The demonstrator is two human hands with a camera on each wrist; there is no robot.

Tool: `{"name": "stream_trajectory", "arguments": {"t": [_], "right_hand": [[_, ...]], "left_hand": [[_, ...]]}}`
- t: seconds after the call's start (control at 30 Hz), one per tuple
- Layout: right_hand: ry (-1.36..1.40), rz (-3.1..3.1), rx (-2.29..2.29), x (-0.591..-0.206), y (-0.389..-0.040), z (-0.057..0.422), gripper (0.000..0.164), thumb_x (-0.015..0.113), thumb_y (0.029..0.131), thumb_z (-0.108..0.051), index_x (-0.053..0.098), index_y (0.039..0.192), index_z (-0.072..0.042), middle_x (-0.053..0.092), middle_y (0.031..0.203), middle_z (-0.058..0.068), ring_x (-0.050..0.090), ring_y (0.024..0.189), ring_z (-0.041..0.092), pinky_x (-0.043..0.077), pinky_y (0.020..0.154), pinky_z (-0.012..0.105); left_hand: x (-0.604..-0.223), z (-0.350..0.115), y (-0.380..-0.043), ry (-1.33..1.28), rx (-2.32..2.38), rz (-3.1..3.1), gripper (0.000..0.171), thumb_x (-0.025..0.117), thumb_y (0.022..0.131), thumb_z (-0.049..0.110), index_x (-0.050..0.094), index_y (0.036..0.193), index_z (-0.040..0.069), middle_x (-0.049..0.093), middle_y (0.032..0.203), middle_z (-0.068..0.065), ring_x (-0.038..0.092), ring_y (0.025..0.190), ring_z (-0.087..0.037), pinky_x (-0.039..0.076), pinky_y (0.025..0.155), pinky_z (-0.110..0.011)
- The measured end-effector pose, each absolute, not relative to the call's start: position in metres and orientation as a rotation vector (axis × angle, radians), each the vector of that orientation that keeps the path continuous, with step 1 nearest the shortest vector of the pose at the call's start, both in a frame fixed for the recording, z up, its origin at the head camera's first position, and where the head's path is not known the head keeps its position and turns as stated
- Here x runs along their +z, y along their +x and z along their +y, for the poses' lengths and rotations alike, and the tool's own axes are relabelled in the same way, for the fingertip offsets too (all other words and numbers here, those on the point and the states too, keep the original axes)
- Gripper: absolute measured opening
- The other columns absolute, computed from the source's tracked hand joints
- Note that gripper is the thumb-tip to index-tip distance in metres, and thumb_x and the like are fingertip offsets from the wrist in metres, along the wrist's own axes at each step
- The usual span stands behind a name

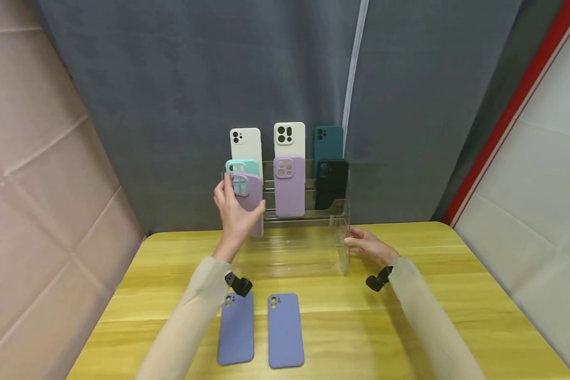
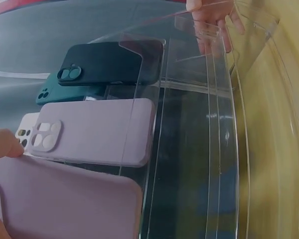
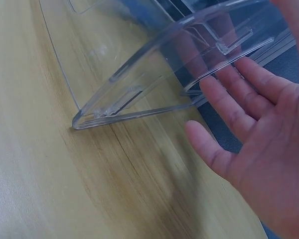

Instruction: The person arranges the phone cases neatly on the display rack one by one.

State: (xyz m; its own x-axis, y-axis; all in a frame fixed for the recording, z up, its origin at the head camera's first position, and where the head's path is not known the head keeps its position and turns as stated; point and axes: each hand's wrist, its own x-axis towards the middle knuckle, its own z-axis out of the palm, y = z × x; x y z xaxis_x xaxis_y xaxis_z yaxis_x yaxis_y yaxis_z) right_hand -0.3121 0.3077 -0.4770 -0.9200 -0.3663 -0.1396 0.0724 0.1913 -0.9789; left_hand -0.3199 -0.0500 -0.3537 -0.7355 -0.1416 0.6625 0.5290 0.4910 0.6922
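Note:
My left hand (image 1: 235, 214) grips a light purple phone case (image 1: 253, 198) by its edges, thumb on one side and fingers on the other. It is tilted in front of a mint phone case (image 1: 244, 167) at the left of a clear tiered stand (image 1: 290, 253). In the left wrist view the held purple case (image 2: 70, 199) lies close beside another light purple case (image 2: 97, 130) standing in the stand. My right hand (image 1: 369, 245) is at the stand's right side panel; the right wrist view shows its fingers (image 3: 229, 107) extended against or very near the clear plastic.
White cases (image 1: 247, 142) and a teal case (image 1: 329, 140) stand in the back tier, a black case (image 1: 331, 184) in front of the teal one. Two blue-violet cases (image 1: 285, 332) lie on the wooden table (image 1: 342, 327) before the stand. A grey curtain (image 1: 195, 79) hangs behind.

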Motion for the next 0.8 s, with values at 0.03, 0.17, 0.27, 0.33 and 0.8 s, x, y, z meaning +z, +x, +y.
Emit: {"name": "stream_trajectory", "arguments": {"t": [0.03, 0.17, 0.27, 0.33, 0.8], "right_hand": [[-0.280, 2.132, -1.778, -0.477, -0.312, 0.307, 0.081, 0.052, 0.096, -0.020, -0.006, 0.147, 0.005, -0.007, 0.153, 0.026, 0.012, 0.137, 0.044, 0.021, 0.107, 0.057], [-0.278, 2.140, -1.771, -0.476, -0.311, 0.307, 0.081, 0.052, 0.097, -0.023, -0.005, 0.147, 0.004, -0.006, 0.153, 0.026, 0.012, 0.137, 0.044, 0.021, 0.107, 0.057], [-0.270, 2.137, -1.781, -0.476, -0.310, 0.307, 0.081, 0.052, 0.097, -0.025, -0.005, 0.147, 0.004, -0.006, 0.153, 0.025, 0.013, 0.137, 0.043, 0.021, 0.107, 0.057], [-0.261, 2.135, -1.784, -0.475, -0.309, 0.307, 0.082, 0.052, 0.097, -0.025, -0.005, 0.147, 0.004, -0.006, 0.153, 0.024, 0.013, 0.138, 0.043, 0.021, 0.108, 0.057], [-0.239, 2.150, -1.768, -0.475, -0.310, 0.306, 0.082, 0.053, 0.096, -0.025, -0.003, 0.148, 0.003, -0.004, 0.154, 0.023, 0.016, 0.137, 0.041, 0.023, 0.108, 0.055]], "left_hand": [[-0.354, -0.049, -0.321, -0.308, -1.271, -2.045, 0.099, 0.078, 0.067, 0.017, 0.022, 0.146, -0.004, 0.029, 0.133, -0.024, 0.027, 0.121, -0.037, 0.035, 0.095, -0.051], [-0.358, -0.046, -0.326, -0.273, -1.246, -1.996, 0.097, 0.078, 0.066, 0.016, 0.025, 0.145, -0.003, 0.031, 0.130, -0.024, 0.028, 0.118, -0.038, 0.035, 0.093, -0.051], [-0.362, -0.043, -0.330, -0.255, -1.208, -1.986, 0.096, 0.079, 0.065, 0.015, 0.027, 0.144, -0.002, 0.031, 0.129, -0.023, 0.029, 0.117, -0.037, 0.035, 0.093, -0.050], [-0.364, -0.041, -0.332, -0.244, -1.179, -1.980, 0.096, 0.080, 0.065, 0.014, 0.028, 0.144, -0.002, 0.032, 0.128, -0.023, 0.030, 0.116, -0.037, 0.035, 0.093, -0.049], [-0.380, -0.022, -0.333, -0.040, -1.122, -2.025, 0.094, 0.080, 0.065, 0.015, 0.030, 0.143, 0.003, 0.033, 0.128, -0.022, 0.032, 0.112, -0.036, 0.035, 0.090, -0.048]]}}
